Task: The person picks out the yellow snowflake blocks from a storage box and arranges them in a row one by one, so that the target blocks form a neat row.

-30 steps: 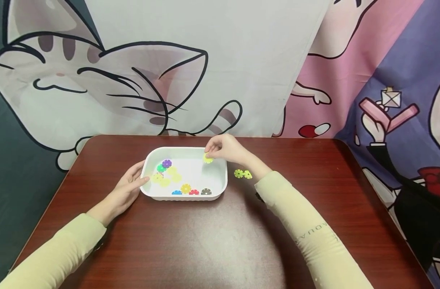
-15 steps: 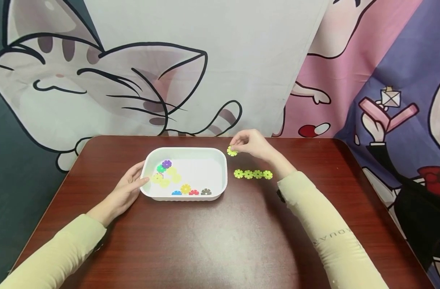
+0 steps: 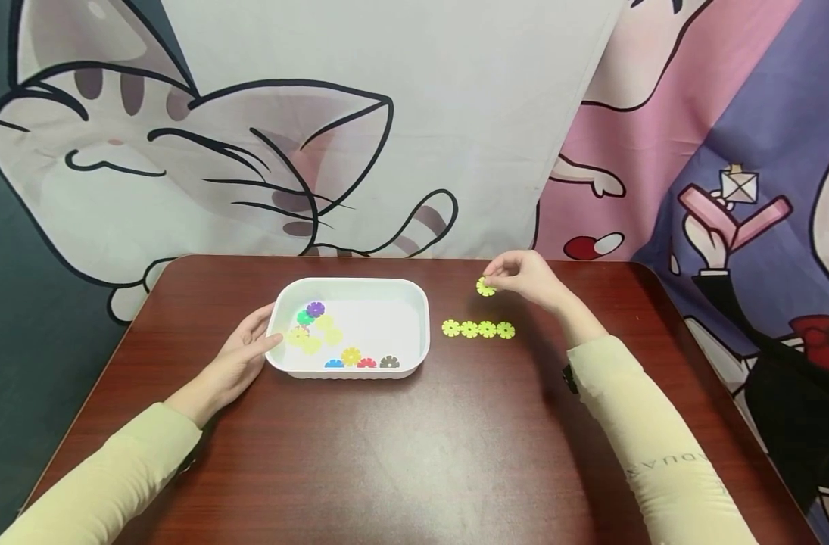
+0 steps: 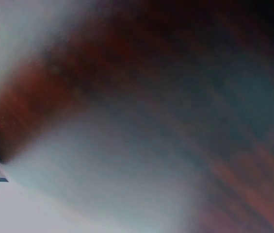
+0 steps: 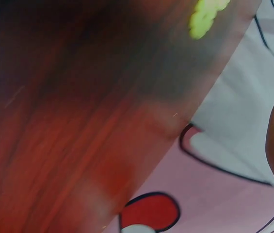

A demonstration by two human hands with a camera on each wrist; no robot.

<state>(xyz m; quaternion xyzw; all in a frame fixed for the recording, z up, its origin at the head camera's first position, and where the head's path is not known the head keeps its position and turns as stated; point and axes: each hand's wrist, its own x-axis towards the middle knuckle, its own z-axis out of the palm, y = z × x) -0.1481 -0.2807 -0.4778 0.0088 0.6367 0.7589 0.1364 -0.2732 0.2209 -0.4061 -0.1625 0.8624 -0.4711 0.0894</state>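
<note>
My right hand (image 3: 526, 280) pinches a yellow-green snowflake disc (image 3: 485, 287) between thumb and fingertips, above the table's far side. Below it, a row of several matching snowflake discs (image 3: 478, 329) lies on the wood; part of that row, blurred, appears in the right wrist view as yellow-green discs (image 5: 204, 18). At the left end of the white tray (image 3: 414, 363), my left hand (image 3: 240, 352) grips it, thumb over the rim and fingers along the outside. In the tray are several loose discs, among them a purple disc (image 3: 315, 309), a green one, and a grey disc (image 3: 389, 362).
The reddish-brown wooden table (image 3: 387, 454) bears the tray left of the disc row. Behind its far edge hangs a cloth printed with a cartoon cat (image 3: 182, 166). The left wrist view is mostly blurred.
My right hand has carried a yellow-green disc from over the tray's right end rightward, past the tray, to above the row. The left hand and tray stay in place.
</note>
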